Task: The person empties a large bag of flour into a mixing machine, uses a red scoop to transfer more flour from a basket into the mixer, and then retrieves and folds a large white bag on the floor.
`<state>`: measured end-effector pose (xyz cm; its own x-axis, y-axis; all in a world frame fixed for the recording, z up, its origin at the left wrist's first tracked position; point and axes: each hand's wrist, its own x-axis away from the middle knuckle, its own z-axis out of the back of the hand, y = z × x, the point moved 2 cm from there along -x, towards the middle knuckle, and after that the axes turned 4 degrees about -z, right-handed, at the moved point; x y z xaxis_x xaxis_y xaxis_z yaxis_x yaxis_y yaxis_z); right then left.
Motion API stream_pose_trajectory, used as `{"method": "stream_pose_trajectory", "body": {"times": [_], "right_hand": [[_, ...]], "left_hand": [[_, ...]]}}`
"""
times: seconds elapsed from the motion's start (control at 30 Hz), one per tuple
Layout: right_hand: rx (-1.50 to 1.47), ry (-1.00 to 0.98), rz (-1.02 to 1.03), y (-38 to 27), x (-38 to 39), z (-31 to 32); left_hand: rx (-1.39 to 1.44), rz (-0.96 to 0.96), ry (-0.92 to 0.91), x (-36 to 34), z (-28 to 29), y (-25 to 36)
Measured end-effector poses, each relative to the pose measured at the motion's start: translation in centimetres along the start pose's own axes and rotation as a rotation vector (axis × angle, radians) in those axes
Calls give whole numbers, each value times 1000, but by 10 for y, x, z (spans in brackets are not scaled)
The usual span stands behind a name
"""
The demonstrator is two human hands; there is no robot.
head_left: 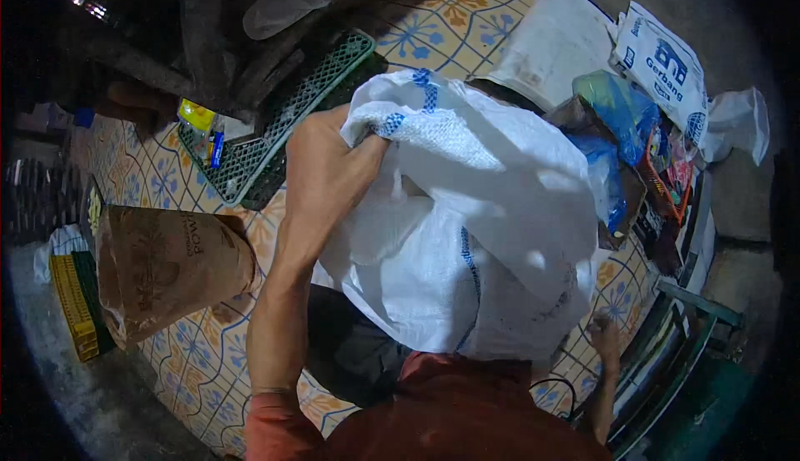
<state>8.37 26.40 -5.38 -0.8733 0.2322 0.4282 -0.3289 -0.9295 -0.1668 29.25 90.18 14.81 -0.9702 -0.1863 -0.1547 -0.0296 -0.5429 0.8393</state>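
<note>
My left hand (329,165) is closed on the rolled rim of a white woven sack (500,186) with blue stripe marks. The sack's mouth gapes toward me, and its body spreads over my lap and hides part of the floor. My right hand (607,334) is low at the right, apart from the sack and above the tiled floor. It is dim and small, so its fingers are unclear. Left of my left forearm stands a brown paper bag (175,265) with dark print.
A green plastic crate (292,115) lies beyond my left hand, with a yellow packet (196,115) beside it. Folded white sacks (558,44), blue plastic bags (615,111) and an orange basket (667,174) fill the far right. A yellow crate (73,307) stands left; a green metal frame (696,311) borders the right.
</note>
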Motion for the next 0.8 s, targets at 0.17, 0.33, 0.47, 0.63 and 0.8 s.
{"method": "stream_pose_trajectory", "body": {"times": [0.17, 0.33, 0.47, 0.63, 0.8], "right_hand": [[-876, 162, 713, -332, 82, 240], [-412, -255, 944, -476, 80, 176], [-246, -266, 921, -492, 16, 91], [-150, -247, 805, -489, -47, 21], [-104, -251, 761, -494, -86, -24]], "left_hand": [[152, -54, 40, 8, 1, 43], [253, -50, 20, 36, 18, 59], [312, -45, 27, 59, 47, 63], [143, 3, 125, 69, 61, 46], [-30, 76, 102, 65, 66, 36]]}}
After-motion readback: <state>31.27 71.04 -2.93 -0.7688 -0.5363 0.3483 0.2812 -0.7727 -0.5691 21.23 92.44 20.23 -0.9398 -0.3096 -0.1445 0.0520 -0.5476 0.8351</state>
